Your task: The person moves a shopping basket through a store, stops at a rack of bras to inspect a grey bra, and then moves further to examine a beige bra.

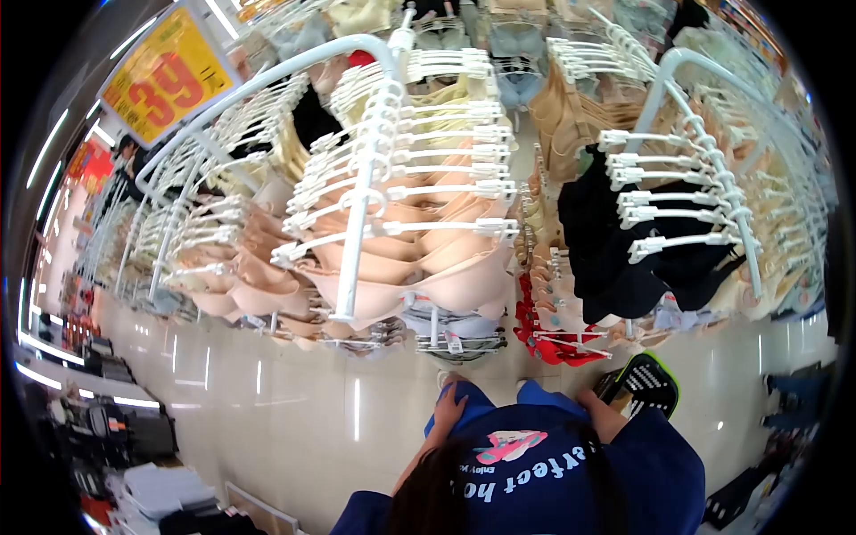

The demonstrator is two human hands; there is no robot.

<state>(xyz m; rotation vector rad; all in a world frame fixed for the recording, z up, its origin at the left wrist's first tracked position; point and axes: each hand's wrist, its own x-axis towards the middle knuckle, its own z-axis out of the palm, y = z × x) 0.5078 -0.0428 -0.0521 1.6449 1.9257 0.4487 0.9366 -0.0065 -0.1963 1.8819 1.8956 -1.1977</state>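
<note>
My left hand (452,406) rests on the blue cloth over my thigh, its fingers stretched out and nothing in them. On the other side my right hand (588,399) is low beside my leg, next to a black shopping basket (654,385) with a green rim. Its fingers are mostly hidden, and I cannot tell whether they grip the basket. Ahead of me, beige bras (464,278) hang on white hangers from a metal rack arm (357,214). Black bras (606,254) hang to the right on another arm (718,169).
Red bras (544,330) hang low between the racks. A yellow price sign (168,76) showing 39 stands at upper left. Shiny tiled floor (294,392) lies around my feet. Stacked folded goods (165,490) are at lower left. Another person (127,156) stands far left.
</note>
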